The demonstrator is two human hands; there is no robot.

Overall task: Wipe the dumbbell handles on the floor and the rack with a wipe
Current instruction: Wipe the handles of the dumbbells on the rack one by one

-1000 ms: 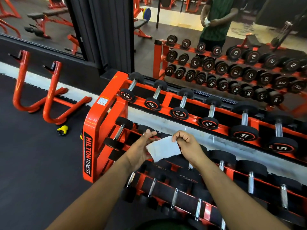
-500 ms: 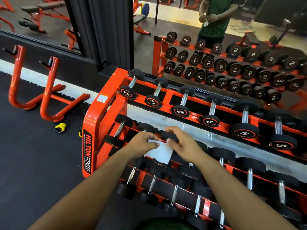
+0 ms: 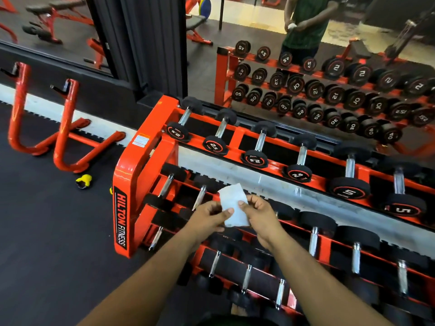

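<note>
head-worn view, down over rack [image 3: 131,175]

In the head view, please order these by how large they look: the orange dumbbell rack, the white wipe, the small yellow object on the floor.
1. Orange steel dumbbell rack, by far.
2. White rectangular wipe, though its nearness to the camera enlarges it.
3. Small yellow object on the black floor.

Orange rack [image 3: 146,158], black dumbbells [image 3: 256,147], white wipe [image 3: 233,203].

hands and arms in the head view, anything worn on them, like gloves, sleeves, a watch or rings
Nothing worn shows. The left hand and right hand are bare, with no gloves and no rings visible on the fingers. Both forearms are bare up to the frame's lower edge: no sleeves, watch or bands in view.
</note>
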